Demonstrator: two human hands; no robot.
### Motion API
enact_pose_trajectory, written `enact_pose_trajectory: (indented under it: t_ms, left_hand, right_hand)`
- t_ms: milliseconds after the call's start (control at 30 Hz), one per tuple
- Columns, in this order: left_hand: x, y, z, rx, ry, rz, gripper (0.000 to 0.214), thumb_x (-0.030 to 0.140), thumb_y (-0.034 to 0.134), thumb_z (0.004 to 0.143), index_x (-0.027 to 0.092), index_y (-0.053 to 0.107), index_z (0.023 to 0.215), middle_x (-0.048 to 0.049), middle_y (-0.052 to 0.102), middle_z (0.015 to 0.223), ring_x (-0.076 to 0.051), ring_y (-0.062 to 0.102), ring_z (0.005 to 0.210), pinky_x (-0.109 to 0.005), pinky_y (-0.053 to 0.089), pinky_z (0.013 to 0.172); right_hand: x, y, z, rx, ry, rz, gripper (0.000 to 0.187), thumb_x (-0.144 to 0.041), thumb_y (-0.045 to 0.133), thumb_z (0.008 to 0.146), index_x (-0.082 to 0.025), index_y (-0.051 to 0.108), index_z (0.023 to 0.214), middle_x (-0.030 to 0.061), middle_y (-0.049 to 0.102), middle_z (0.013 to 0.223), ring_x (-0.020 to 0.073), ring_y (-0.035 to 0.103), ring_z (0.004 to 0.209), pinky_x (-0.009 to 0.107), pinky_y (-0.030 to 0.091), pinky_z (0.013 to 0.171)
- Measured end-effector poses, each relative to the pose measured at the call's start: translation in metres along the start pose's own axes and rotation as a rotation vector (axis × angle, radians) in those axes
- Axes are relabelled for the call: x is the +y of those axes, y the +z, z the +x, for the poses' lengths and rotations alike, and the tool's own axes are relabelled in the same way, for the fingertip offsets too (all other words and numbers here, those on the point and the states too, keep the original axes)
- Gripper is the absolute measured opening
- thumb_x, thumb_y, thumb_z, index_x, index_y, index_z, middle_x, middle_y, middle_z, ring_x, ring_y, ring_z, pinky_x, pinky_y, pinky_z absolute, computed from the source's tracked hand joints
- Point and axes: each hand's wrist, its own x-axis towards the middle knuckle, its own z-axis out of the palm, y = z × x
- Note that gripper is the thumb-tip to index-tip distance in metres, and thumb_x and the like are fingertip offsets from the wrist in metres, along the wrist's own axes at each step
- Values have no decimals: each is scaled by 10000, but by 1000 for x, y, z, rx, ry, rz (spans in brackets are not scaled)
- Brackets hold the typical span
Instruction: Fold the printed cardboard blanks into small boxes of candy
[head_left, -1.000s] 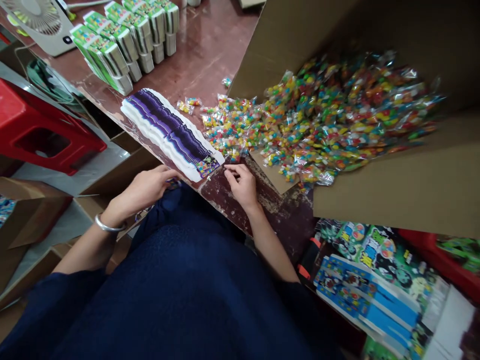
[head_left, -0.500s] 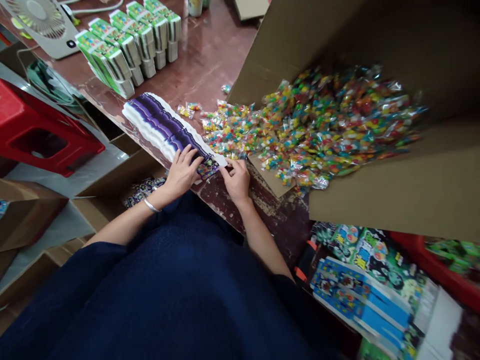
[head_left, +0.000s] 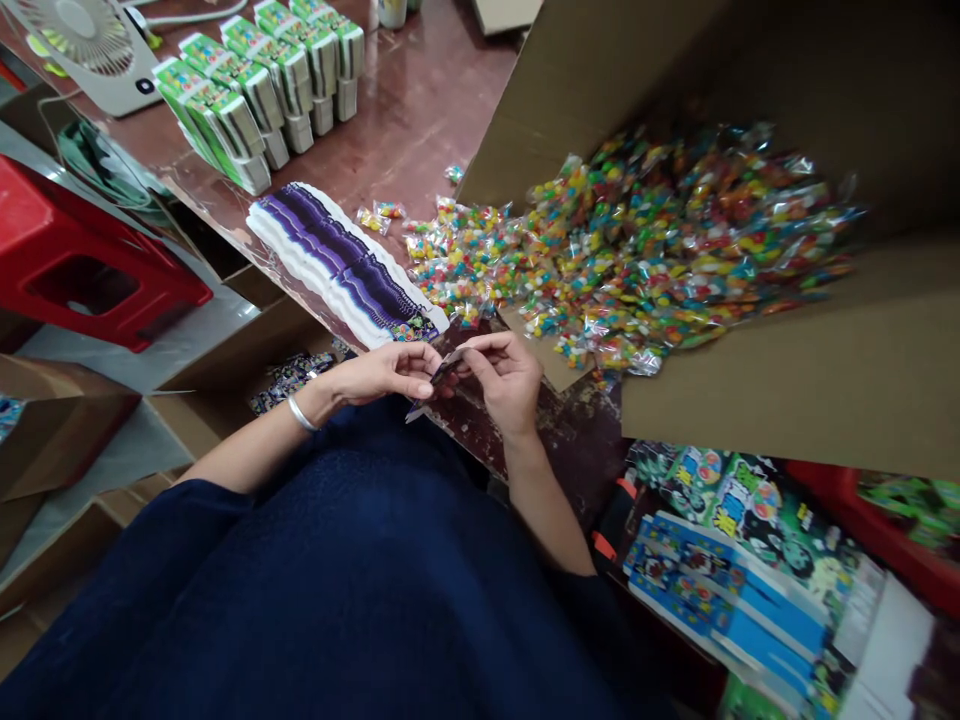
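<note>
Close to my body, just past the table edge, both hands grip one small printed flat carton (head_left: 444,366), seen nearly edge-on. My left hand (head_left: 394,372), with a silver bangle at the wrist, pinches its left side between thumb and fingers. The thumb and fingers of my right hand (head_left: 506,378) close on its upper right end. Right behind them, a fanned row of flat purple-and-white cartons (head_left: 345,265) lies along the table edge. Small clear bags of colourful candy (head_left: 480,265) spill toward my hands from the right.
A large cardboard box (head_left: 757,370) on its side holds the candy heap. Green carton stacks (head_left: 225,115) and a white fan (head_left: 97,50) stand at the back left. Below left, an open box (head_left: 217,365) contains small dark packs. A red stool (head_left: 82,260) is farther left.
Both hands have come off the fanned row toward my body, with one flat carton now between them. My right hand has shifted slightly right and down.
</note>
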Motion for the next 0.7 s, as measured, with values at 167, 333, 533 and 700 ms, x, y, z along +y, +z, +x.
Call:
enact_pose_trajectory:
  t_ms: [167, 333, 533, 700]
  left_hand:
    - [-5, 2, 2, 52, -15, -51, 483, 523, 866, 810, 187, 770, 1144, -128, 801, 980, -216, 774, 862, -341, 628, 763]
    - [-6, 4, 1, 106, 17, 5, 511, 490, 897, 768, 191, 797, 1171, -91, 799, 972, -174, 735, 799, -278, 596, 692]
    - [-11, 10, 3, 225, 84, 154, 365, 480, 853, 832, 146, 798, 970, -50, 755, 849, -153, 679, 737, -278, 576, 695]
    - [-26, 18, 9, 484, 218, 126, 320, 420, 856, 827, 155, 750, 973, -25, 719, 845, -131, 659, 724, -267, 582, 716]
  right_hand:
    - [0, -2, -15, -18, -158, -274, 403, -450, 764, 920, -324, 721, 1301, 4, 628, 942, 137, 598, 704, 305, 577, 663]
    - [2, -3, -17, -240, -30, -183, 397, -506, 778, 898, -275, 689, 1208, -81, 519, 680, 113, 511, 575, 262, 475, 577]
    - [8, -4, -11, -81, 36, -65, 394, -547, 837, 818, -253, 584, 887, -79, 554, 649, 105, 517, 545, 230, 429, 516]
    - [19, 16, -20, 51, 61, 20, 366, -517, 815, 843, -250, 670, 1048, 25, 767, 954, 181, 731, 825, 295, 609, 735]
